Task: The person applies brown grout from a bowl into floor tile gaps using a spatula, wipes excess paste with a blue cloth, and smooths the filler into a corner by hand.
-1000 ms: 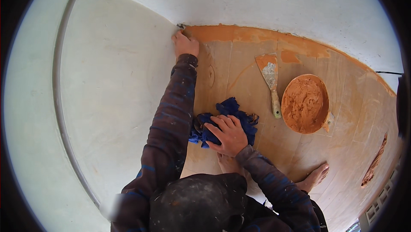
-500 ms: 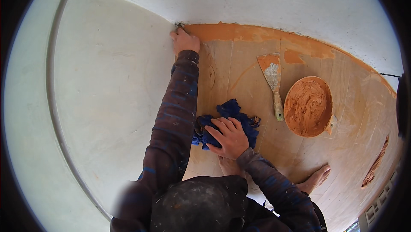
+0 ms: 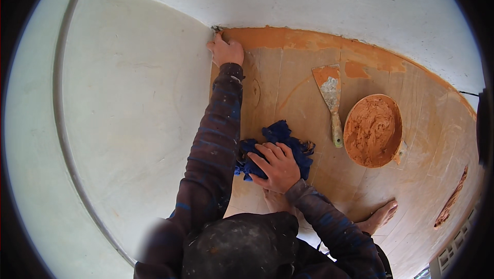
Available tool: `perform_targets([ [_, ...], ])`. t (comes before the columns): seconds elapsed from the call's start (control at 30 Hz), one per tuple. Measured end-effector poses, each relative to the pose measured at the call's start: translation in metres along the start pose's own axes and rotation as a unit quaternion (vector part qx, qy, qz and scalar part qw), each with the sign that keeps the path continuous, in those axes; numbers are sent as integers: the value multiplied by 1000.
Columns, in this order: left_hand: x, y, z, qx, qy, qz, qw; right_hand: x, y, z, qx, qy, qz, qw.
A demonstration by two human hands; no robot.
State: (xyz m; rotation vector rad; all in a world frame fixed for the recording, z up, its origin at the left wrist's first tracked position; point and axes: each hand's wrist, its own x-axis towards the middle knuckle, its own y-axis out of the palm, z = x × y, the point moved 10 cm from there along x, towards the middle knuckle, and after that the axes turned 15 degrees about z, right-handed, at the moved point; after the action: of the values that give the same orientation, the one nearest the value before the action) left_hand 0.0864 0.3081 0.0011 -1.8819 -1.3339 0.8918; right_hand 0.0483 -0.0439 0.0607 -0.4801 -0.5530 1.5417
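Note:
At the far corner, where two pale walls meet the floor, my left hand (image 3: 226, 52) reaches out with its fingers curled and one finger pressed toward the corner beside an orange putty strip (image 3: 262, 37). Whatever its fingers hold, if anything, is hidden. My right hand (image 3: 278, 168) lies with fingers spread on a crumpled dark blue cloth (image 3: 280, 131), just in front of my foot. To the right of the cloth, a putty knife (image 3: 329, 93) rests on the floor, its blade smeared orange. Next to it stands a round bowl (image 3: 347, 147) holding thick orange putty (image 3: 373, 129).
The wood-look floor (image 3: 303, 109) has faint orange smears. A white wall (image 3: 329, 1) runs along the far side, and a pale panel (image 3: 134, 99) stands close at left. A twisted brownish piece (image 3: 452, 199) lies at far right, near a white grid-like object (image 3: 455, 248).
The view has shifted slightly. My left hand's fingertip is still at the corner, with the hand turned a little. The right hand stays on the cloth.

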Motion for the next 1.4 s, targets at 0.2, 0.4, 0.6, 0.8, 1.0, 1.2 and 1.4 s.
perform_targets([
  [0.2, -1, 11, -11, 105, -100, 38, 989, -1, 0, -3, -2, 5, 2, 1000],
  [0.4, -2, 7, -17, 112, -36, -4, 993, 0, 0, 0, -1, 3, 2, 1000],
  [0.6, -2, 5, -17, 40, 38, 1, 998, 1, 0, 0, -3, 5, -2, 1000],
  [0.8, -5, 9, -3, -35, -1, -8, 999, 0, -1, -1, -1, 6, -2, 1000],
  [1.0, 2, 20, -12, 113, -111, -7, 987, 0, -1, -1, -3, 6, -1, 1000],
  [1.2, 5, 18, -26, 233, -63, 2, 970, 1, -1, 1, 2, 5, -2, 1000],
  [1.4, -8, 14, -39, 287, 5, 10, 958, 0, -1, 0, -3, 6, -6, 1000],
])
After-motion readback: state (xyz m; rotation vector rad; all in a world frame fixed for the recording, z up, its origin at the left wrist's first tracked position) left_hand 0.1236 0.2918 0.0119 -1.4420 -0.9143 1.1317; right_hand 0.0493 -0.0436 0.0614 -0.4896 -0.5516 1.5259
